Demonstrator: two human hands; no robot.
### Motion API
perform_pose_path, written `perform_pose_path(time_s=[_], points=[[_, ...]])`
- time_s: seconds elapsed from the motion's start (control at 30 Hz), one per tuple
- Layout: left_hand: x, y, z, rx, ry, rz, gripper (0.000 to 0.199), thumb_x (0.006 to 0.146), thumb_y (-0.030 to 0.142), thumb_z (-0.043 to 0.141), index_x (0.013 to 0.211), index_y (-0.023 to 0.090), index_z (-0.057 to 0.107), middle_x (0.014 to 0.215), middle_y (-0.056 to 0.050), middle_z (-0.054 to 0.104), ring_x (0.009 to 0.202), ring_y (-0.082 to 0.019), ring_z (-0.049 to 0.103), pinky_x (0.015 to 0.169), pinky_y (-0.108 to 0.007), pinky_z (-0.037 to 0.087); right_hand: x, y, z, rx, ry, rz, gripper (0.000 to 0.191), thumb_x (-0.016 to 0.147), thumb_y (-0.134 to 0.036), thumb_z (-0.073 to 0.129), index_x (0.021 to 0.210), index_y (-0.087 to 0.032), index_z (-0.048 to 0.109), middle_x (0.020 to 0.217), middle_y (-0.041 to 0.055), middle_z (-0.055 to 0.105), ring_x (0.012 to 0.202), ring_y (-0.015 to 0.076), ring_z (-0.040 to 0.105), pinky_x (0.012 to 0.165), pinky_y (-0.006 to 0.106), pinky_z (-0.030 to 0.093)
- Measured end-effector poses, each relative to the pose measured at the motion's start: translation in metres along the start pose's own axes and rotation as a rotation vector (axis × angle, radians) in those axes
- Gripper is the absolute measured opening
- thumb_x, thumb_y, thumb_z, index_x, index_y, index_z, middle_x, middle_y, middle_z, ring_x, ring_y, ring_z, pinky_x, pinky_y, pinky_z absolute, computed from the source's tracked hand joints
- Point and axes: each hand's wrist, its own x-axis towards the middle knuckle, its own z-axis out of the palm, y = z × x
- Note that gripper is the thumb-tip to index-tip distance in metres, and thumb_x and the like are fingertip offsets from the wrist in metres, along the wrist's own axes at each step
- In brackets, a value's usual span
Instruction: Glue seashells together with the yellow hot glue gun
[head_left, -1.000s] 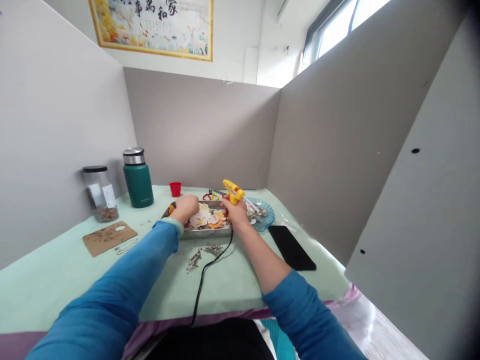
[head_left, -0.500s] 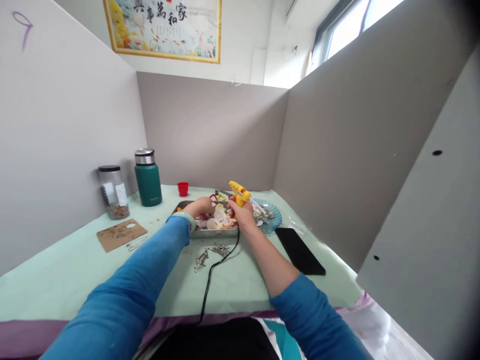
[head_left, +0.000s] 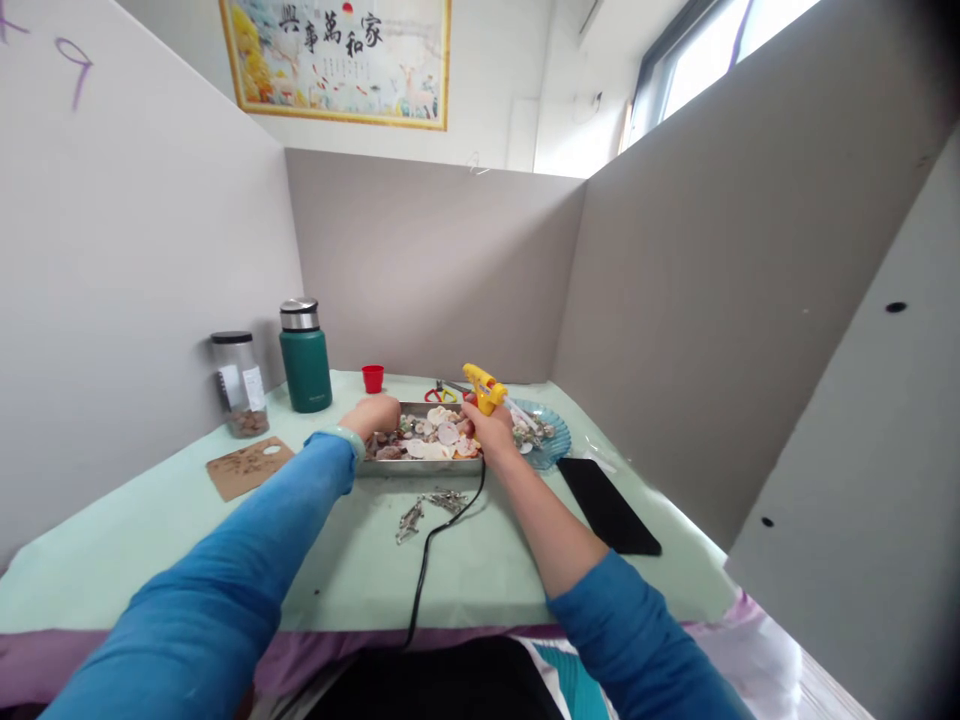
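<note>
My right hand (head_left: 491,428) grips a yellow hot glue gun (head_left: 481,383) with a white glue stick (head_left: 520,413) poking out of its rear. A black cord (head_left: 424,570) runs down from it over the table edge. My left hand (head_left: 373,415) reaches over the left end of a metal tray (head_left: 424,467), its fingers bent together and the tips hidden. Seashells (head_left: 442,435) of many shapes fill the tray. In front of it lie two small piles of silver metal clips (head_left: 409,521). A blue plate (head_left: 556,440) with small metallic pieces sits right of the tray.
A green bottle (head_left: 306,370), a lidded jar (head_left: 244,395), and a brown card (head_left: 244,468) stand or lie at left. Behind the tray are a red cup (head_left: 373,378) and red-and-yellow-handled tools (head_left: 441,393). A black slab (head_left: 609,505) lies at right. Grey partitions (head_left: 435,260) enclose the table.
My left hand has moved left across the tray, uncovering more shells. My right hand still holds the glue gun in about the same place. The view has shifted slightly.
</note>
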Motion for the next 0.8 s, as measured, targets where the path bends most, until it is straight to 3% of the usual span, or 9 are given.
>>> perform_pose_path(time_s=[0.2,0.47,0.6,0.8], points=[[0.000,0.013,0.017,0.172,0.005,0.010,0.027,0.065,0.021,0.063,0.089,0.015,0.073,0.095,-0.018,0.069,0.085,-0.027,0.065,0.076,-0.031,0.048,0.001,0.002,0.000,0.006,-0.014,-0.006,0.023,0.063,-0.024,0.063,0.083,-0.016,0.055,0.055,-0.0053,0.056,0.035,0.0059,0.044,0.034,0.017,0.036],[0.004,0.014,0.011,0.202,0.034,0.091,0.027,0.072,0.024,0.056,0.091,0.013,0.072,0.093,-0.018,0.069,0.083,-0.024,0.065,0.074,-0.028,0.047,0.002,0.004,0.000,-0.017,-0.012,-0.002,0.023,0.064,-0.026,0.064,0.083,-0.016,0.056,0.056,-0.0050,0.056,0.036,0.0060,0.045,0.034,0.017,0.036],[0.006,0.010,0.014,0.193,0.007,0.102,0.023,0.066,0.027,0.063,0.083,0.014,0.073,0.085,-0.018,0.070,0.080,-0.026,0.065,0.073,-0.029,0.048,0.002,0.004,0.000,-0.015,-0.018,-0.001,0.024,0.063,-0.026,0.064,0.084,-0.017,0.056,0.056,-0.0051,0.056,0.037,0.0060,0.045,0.034,0.017,0.036],[0.009,0.016,0.026,0.168,0.023,0.108,0.020,0.063,0.023,0.067,0.079,0.013,0.072,0.091,-0.021,0.069,0.088,-0.031,0.064,0.080,-0.034,0.046,0.002,0.005,0.000,-0.004,-0.025,0.004,0.023,0.063,-0.026,0.064,0.083,-0.017,0.055,0.055,-0.0048,0.057,0.036,0.0061,0.045,0.035,0.017,0.036]])
